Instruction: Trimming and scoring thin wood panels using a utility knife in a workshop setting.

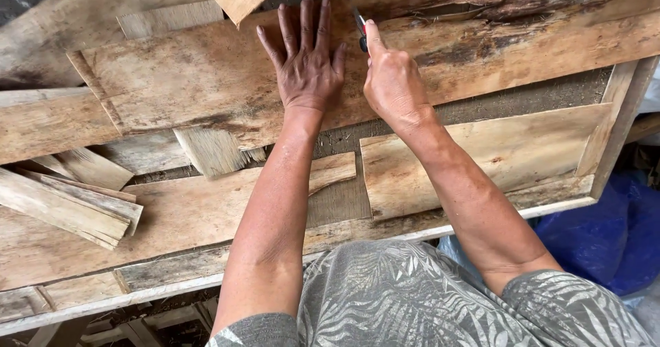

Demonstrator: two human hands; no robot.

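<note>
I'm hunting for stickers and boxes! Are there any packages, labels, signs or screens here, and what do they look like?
None in view: no labels, signs or screens.
Closest to packaging: a blue plastic bag, low on the right beside the bench, crumpled and shiny, nothing printed showing.
Otherwise only bare brown bark sheets under the left hand, and the right hand gripping a small red-and-black cutter.

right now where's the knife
In the head view the knife is near top centre, gripped in the right hand, its tip on the wide sheet just right of the flat left hand.
</note>
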